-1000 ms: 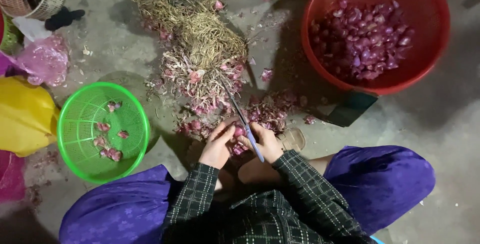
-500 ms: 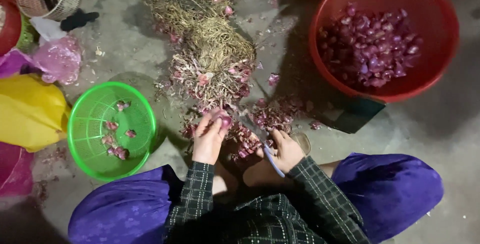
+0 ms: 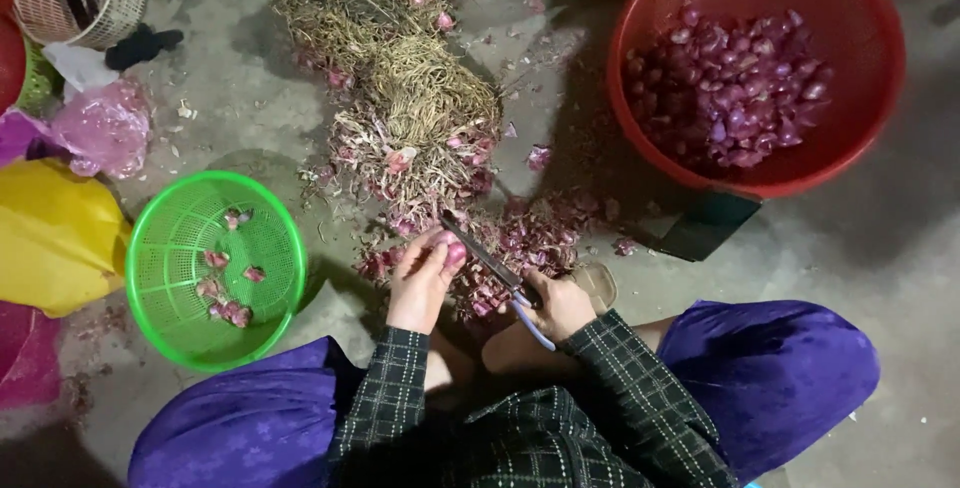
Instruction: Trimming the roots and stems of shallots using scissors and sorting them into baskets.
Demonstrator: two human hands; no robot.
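The right hand (image 3: 562, 306) has its fingers clenched around a knife (image 3: 490, 263), the blade slanting up and left. Just beside it, the left hand (image 3: 425, 273) pinches a small shallot (image 3: 455, 252) at its fingertips, touching the blade. Both hover over a heap of shallots and peels (image 3: 520, 243) on the floor. A green basket (image 3: 215, 268) sits left; farther off lie dried stalks (image 3: 410, 98) and a red basin (image 3: 755, 68) of peeled shallots.

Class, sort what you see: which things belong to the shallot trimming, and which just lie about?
In use: left hand, shallot, right hand, scissors, shallot pile, red basin, green basket.

Lying about: yellow bag, white basket, pink bag.
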